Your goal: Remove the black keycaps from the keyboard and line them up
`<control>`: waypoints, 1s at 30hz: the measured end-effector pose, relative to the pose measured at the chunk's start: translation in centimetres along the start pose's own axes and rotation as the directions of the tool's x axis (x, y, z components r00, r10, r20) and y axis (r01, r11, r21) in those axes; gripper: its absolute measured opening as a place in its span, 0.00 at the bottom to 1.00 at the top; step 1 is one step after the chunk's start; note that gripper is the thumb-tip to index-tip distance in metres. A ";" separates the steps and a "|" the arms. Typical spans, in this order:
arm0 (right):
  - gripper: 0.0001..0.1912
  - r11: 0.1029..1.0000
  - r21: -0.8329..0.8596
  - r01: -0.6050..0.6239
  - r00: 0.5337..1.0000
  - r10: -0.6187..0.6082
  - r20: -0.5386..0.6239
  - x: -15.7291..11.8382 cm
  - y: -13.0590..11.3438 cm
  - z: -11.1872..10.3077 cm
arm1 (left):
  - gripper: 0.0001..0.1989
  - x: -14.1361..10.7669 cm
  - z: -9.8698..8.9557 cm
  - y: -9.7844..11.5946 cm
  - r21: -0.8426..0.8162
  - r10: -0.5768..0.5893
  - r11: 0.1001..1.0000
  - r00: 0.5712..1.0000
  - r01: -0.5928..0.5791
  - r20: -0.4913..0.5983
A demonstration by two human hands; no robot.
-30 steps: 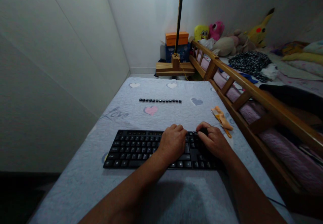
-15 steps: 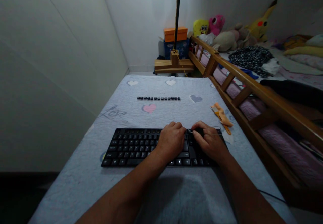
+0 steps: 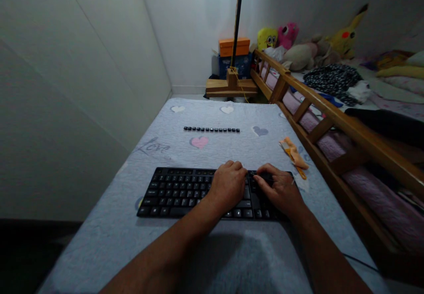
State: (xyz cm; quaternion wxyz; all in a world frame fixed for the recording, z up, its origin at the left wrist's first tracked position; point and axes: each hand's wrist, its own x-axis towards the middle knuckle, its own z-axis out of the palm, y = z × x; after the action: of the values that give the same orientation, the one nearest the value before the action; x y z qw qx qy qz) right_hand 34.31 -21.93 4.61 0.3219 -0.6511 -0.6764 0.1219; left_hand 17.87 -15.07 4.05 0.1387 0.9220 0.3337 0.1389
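Note:
A black keyboard point(image 3: 185, 192) lies flat on the cloth-covered table. Over its right-centre part rests my left hand point(image 3: 229, 181), fingers curled together around the back rows and their tips hidden. Just to the right, my right hand point(image 3: 276, 188) is closed in a pinch over the number-pad end. Thin wire ends of what looks like a wire keycap puller point(image 3: 293, 180) stick out past its knuckles; the rest is inside the hand. The fingertips of both hands nearly meet at the back row. Beyond the keyboard, several black keycaps point(image 3: 212, 130) sit in a straight row.
An orange cloth and a yellow-handled brush point(image 3: 294, 155) lie at the right of the table point(image 3: 149, 250). A wooden bed rail point(image 3: 318, 97) runs along the right side, with plush toys behind it. A pole on a wooden base point(image 3: 232, 86) stands beyond the far edge.
The whole view has shifted slightly, so everything sits a little further right. The right hand has turned a little, and less of the wire shows. The left hand stays in place on the keyboard.

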 end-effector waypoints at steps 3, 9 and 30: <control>0.06 1.000 0.011 -0.011 1.000 0.011 -0.001 0.0 -0.1 -0.1 | 0.10 0.0 -0.1 0.1 -0.001 -0.004 1.000 1.000 0.004 0.016; 0.07 0.997 0.063 -0.039 0.999 0.039 0.006 0.0 0.0 -0.2 | 0.11 0.0 -0.2 -0.1 -0.011 -0.002 1.000 1.000 0.002 0.008; 0.05 0.998 0.047 -0.040 0.998 0.043 -0.050 -0.1 -0.7 0.1 | 0.12 0.2 -0.1 -0.1 -0.021 -0.027 0.999 0.999 0.028 0.035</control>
State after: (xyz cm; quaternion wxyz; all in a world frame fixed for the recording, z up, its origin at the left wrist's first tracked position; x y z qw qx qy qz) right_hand 33.68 -22.11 4.90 0.3511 -0.6604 -0.6514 0.1276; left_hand 17.88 -14.85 4.16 0.1563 0.9181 0.3423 0.1245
